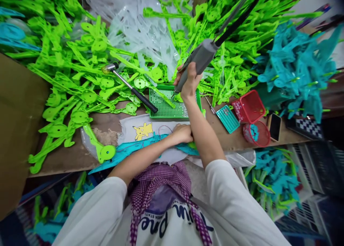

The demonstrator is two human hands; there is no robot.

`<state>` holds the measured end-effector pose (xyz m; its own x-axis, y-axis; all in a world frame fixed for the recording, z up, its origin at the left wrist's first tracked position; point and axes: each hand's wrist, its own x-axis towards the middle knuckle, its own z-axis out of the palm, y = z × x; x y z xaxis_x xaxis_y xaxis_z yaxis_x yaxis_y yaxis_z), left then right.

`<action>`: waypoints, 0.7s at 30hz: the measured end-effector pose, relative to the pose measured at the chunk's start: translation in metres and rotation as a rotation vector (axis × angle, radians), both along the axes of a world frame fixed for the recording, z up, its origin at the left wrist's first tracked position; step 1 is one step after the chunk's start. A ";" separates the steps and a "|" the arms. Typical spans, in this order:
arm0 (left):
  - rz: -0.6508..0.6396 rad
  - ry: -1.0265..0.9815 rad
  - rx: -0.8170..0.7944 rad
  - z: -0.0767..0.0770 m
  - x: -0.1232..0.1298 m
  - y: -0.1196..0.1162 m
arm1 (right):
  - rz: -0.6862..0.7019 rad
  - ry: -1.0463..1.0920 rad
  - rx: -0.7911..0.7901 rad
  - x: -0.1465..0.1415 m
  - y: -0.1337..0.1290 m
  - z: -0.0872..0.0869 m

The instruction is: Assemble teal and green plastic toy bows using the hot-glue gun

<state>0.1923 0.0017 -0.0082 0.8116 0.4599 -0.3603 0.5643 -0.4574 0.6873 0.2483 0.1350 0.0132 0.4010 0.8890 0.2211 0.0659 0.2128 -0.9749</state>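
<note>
My right hand (190, 79) is wrapped round a grey electric screwdriver (200, 61), its cable running up to the top right. The tool's tip points down over a green perforated tray (166, 113) that holds small screws. Lower down, my left hand (182, 134) has its fingers closed on a long blue plastic part (145, 145) with a thin red wire along it. That part lies on a white cloth (126, 126) with a yellow cartoon figure. My right forearm crosses in front of the left fingertips and partly hides them.
Bright green plastic parts (80, 95) heap across the table, with clear bags behind. A hammer (131, 86) leans over the tray's left edge. To the right are a teal tray (228, 118), red baskets (249, 106), a phone (274, 127) and piled blue parts (295, 66).
</note>
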 end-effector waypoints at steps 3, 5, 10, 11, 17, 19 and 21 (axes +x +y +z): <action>0.002 -0.004 -0.004 0.000 0.000 0.001 | -0.006 -0.047 -0.008 0.003 0.002 -0.005; 0.011 -0.013 -0.010 0.001 0.000 0.001 | -0.021 -0.064 0.006 0.004 0.002 -0.007; 0.008 -0.033 -0.026 -0.001 0.000 0.000 | -0.019 -0.185 -0.043 0.005 -0.001 -0.009; 0.010 -0.033 -0.026 -0.002 0.000 0.000 | -0.021 -0.215 -0.059 0.005 -0.002 -0.009; 0.029 -0.022 -0.029 -0.005 0.001 0.000 | -0.025 -0.260 -0.060 0.006 -0.003 -0.009; 0.023 -0.021 -0.021 -0.004 0.001 0.001 | -0.023 -0.249 -0.053 0.005 -0.002 -0.010; 0.017 -0.014 -0.012 -0.004 0.001 0.001 | -0.063 -0.199 -0.045 0.005 -0.002 -0.009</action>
